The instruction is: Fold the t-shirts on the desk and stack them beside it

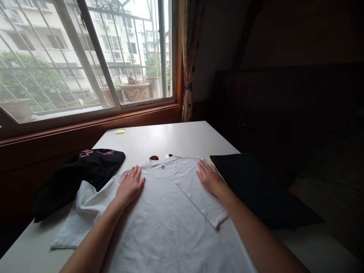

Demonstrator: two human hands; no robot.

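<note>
A white T-shirt (167,212) lies spread on the white table, its round collar toward the window. My left hand (131,184) rests flat on the shirt's left shoulder area, fingers stretched out. The left sleeve (82,212) sticks outward, with some wrinkles. On the other side, the right sleeve (200,193) is folded inward over the shirt's body. My right hand (209,176) lies flat on that folded part near the shoulder, fingers extended. Neither hand grasps anything.
Black cloth with pink lettering (96,163) lies crumpled at the left. A dark folded cloth with a yellow edge (258,189) sits at the right. At the far end of the white table (176,136) is a yellow sticky note (120,131). A barred window (85,57) stands behind.
</note>
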